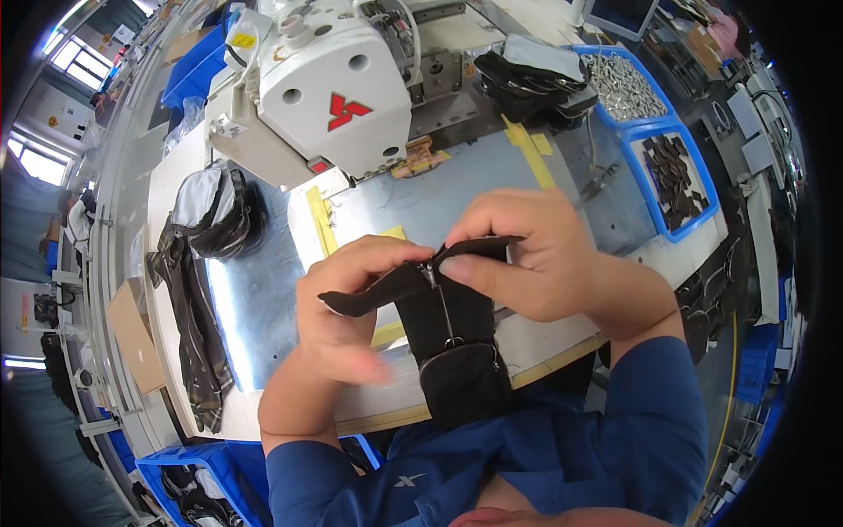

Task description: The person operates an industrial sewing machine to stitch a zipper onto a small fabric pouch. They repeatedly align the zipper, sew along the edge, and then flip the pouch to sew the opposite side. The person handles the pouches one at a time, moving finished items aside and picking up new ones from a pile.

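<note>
Over the front edge of the table I hold a black fabric zippered pouch (pixel 465 384). Its narrow upper part carries two flaps spread out sideways. My left hand (pixel 338 294) pinches the left flap near the middle, fingers closed on the cloth. On the other side, my right hand (pixel 531 259) grips the right flap between thumb and forefinger, close to the left fingertips. Between the hands a small metal piece (pixel 429 276) shows at the top of the pouch, with a thin line running down to the curved zipper. The fingertips partly cover the join.
A white sewing machine (pixel 334 88) with a metal work plate stands just beyond my hands. Black-and-grey bags (pixel 215 209) lie at left, others (pixel 536 75) behind at right. Blue trays hold metal hardware (pixel 623 85) and dark strips (pixel 674 180). A blue crate (pixel 198 457) sits lower left.
</note>
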Available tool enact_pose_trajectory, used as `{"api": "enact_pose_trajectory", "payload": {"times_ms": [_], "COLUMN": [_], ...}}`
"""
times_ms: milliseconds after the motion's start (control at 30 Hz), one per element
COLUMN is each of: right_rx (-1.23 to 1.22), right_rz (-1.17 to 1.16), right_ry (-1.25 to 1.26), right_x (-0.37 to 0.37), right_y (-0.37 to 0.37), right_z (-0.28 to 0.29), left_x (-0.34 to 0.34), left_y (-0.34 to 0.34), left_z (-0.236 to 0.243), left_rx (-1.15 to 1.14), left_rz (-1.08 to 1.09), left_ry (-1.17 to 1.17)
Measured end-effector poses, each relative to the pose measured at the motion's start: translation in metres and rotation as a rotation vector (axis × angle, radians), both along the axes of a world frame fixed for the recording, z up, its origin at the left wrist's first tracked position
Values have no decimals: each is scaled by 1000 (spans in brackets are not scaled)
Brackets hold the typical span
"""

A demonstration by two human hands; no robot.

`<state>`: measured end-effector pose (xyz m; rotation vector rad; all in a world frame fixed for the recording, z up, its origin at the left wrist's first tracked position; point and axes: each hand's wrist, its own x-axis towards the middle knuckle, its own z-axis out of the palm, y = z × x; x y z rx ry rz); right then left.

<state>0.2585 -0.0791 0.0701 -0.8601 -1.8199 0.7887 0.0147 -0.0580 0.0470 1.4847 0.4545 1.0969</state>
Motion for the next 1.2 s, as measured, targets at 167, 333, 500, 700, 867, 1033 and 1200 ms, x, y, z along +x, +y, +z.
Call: {"api": "enact_pose_trajectory", "payload": {"times_ms": [167,333,500,700,867,1033,1200], "right_rx": [16,-73,-31,28,22,31,50], "right_rz": [31,69,127,144,163,117,128], "right_ry": [-3,9,-11,-126,-155,-105,-56], "right_x": [-2,0,4,10,11,7,4], "right_y": [1,0,4,6,6,4,3], "right_z": [-6,-5,5,8,10,7,4], "left_x": [6,3,5,8,8,9,10], "left_y": [-10,-8,-8,-7,-10,-8,-5], "left_z": [-5,3,1,4,7,6,7], "left_rx": [221,138,195,243,206,273,427], "left_rz": [242,189,214,199,221,235,232], "left_ry": [230,250,281,343,354,344,407]}}
